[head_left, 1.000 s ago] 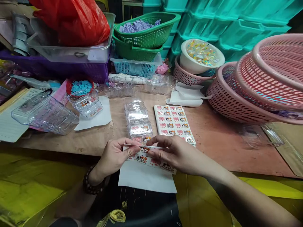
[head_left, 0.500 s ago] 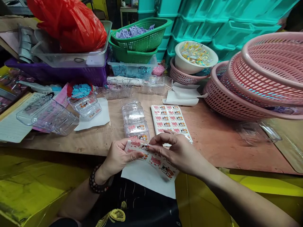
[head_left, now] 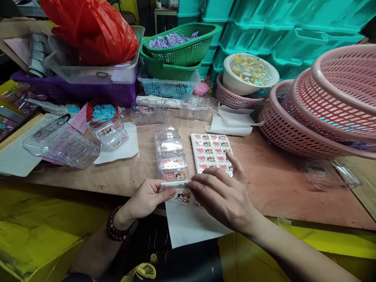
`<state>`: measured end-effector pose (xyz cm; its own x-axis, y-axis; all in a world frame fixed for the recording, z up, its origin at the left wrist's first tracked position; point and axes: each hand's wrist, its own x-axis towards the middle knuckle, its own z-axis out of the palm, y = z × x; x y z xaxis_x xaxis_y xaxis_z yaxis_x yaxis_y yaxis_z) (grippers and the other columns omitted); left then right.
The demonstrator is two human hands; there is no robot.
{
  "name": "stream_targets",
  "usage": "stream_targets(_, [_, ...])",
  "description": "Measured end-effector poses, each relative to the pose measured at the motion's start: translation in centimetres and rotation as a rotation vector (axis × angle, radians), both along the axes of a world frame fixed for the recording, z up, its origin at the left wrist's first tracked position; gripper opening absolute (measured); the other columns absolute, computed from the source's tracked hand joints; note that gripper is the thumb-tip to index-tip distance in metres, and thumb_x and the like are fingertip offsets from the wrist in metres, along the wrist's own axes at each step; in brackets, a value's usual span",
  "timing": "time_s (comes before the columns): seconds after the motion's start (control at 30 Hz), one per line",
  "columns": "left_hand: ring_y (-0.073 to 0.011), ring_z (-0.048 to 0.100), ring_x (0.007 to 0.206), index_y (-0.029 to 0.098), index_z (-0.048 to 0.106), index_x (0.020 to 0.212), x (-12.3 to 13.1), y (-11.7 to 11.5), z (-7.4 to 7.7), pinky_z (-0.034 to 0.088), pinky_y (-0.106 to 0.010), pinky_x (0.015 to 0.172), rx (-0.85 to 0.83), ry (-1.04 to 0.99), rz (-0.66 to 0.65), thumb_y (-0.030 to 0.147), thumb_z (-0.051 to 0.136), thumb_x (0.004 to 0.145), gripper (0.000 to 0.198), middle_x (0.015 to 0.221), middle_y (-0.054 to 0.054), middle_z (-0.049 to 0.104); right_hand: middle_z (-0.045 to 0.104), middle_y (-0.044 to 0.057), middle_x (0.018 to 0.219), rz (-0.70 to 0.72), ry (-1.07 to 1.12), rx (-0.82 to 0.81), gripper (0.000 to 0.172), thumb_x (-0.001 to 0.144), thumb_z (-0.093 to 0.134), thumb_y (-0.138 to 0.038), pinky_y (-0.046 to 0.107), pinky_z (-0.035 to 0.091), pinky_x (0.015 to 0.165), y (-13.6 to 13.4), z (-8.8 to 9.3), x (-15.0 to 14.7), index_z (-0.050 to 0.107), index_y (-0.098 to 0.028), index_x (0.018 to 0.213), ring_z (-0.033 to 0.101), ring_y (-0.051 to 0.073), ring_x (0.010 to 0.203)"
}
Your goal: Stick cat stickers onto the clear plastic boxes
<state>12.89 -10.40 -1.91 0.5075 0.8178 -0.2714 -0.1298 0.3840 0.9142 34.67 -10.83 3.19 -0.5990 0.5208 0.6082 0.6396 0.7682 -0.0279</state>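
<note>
From the head view, I see the left hand pinching a sheet between thumb and fingers, at the left end of a fold along its top edge. A dark beaded bracelet circles that wrist. The right hand bends over the sheet's right side, its back to the camera and one finger lifted; its fingertips reach the folded edge, but with the thumb hidden I can't tell whether it grips anything. The sheet itself is at the near edge of the table, over the lap, with a printed strip of two cartoon animals by the fold and plain white below. Just beyond it stands a row of clear boxes, the nearest two bearing stickers, and right of them lies a stack of printed sheets, partly behind the right hand. Over to the left I see a clear case, and two stickered boxes on white paper, near a red bowl of blue pieces. Farther back, a red bag sits in a clear tub, next to green baskets; a white bowl holds yellow packets. Pink baskets lean at the right, with teal bins stacked behind.
</note>
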Motion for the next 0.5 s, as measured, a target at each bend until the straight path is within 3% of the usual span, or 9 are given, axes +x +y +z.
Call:
stream_targets(0.1, [-0.0129, 0.061, 0.063, 0.012, 0.078, 0.079, -0.7, 0.3, -0.4, 0.049, -0.023, 0.063, -0.065, 0.045, -0.060, 0.054, 0.082, 0.069, 0.044, 0.070, -0.006, 0.072, 0.076, -0.003, 0.089, 0.201, -0.087, 0.247, 0.023, 0.092, 0.057, -0.013, 0.042, 0.037, 0.114, -0.5, -0.6, 0.5, 0.074, -0.023, 0.081, 0.064, 0.013, 0.085])
stream_targets(0.17, [-0.0089, 0.051, 0.053, 0.011, 0.076, 0.073, -1.2, 0.4, -0.7, 0.042, -0.020, 0.053, -0.138, 0.063, -0.130, 0.055, 0.084, 0.065, 0.046, 0.060, -0.004, 0.066, 0.076, -0.006, 0.095, 0.275, -0.136, 0.323, 0.026, 0.091, 0.055, -0.012, 0.033, 0.044, 0.107, -0.8, -0.9, 0.9, 0.075, -0.026, 0.080, 0.063, 0.012, 0.092])
stream_targets(0.3, [-0.0098, 0.052, 0.057, 0.011, 0.077, 0.081, -2.3, 0.5, -0.9, 0.043, -0.021, 0.056, -0.149, 0.019, -0.282, 0.058, 0.081, 0.067, 0.049, 0.065, -0.005, 0.067, 0.076, -0.009, 0.102, 0.311, -0.175, 0.341, 0.026, 0.089, 0.055, -0.013, 0.030, 0.053, 0.095, -0.3, -1.3, 1.5, 0.075, -0.029, 0.085, 0.065, 0.011, 0.096])
stream_targets(0.4, [-0.0113, 0.055, 0.060, 0.011, 0.077, 0.081, -2.6, 0.4, -1.1, 0.043, -0.021, 0.057, -0.045, 0.114, -0.207, 0.053, 0.077, 0.075, 0.042, 0.068, -0.006, 0.069, 0.075, -0.008, 0.112, 0.377, -0.208, 0.089, 0.026, 0.090, 0.054, -0.017, 0.032, 0.056, 0.096, -0.3, -1.3, 1.4, 0.072, -0.032, 0.102, 0.069, 0.013, 0.099])
stream_targets(0.5, [-0.0128, 0.057, 0.063, 0.012, 0.077, 0.081, -2.5, 0.0, -1.1, 0.045, -0.022, 0.059, 0.070, 0.253, -0.132, 0.045, 0.072, 0.082, 0.033, 0.072, -0.006, 0.072, 0.074, -0.004, 0.119, 0.360, -0.191, -0.253, 0.040, 0.091, 0.047, -0.016, 0.040, 0.053, 0.102, -1.6, -0.9, 0.7, 0.064, -0.034, 0.123, 0.071, 0.018, 0.103])
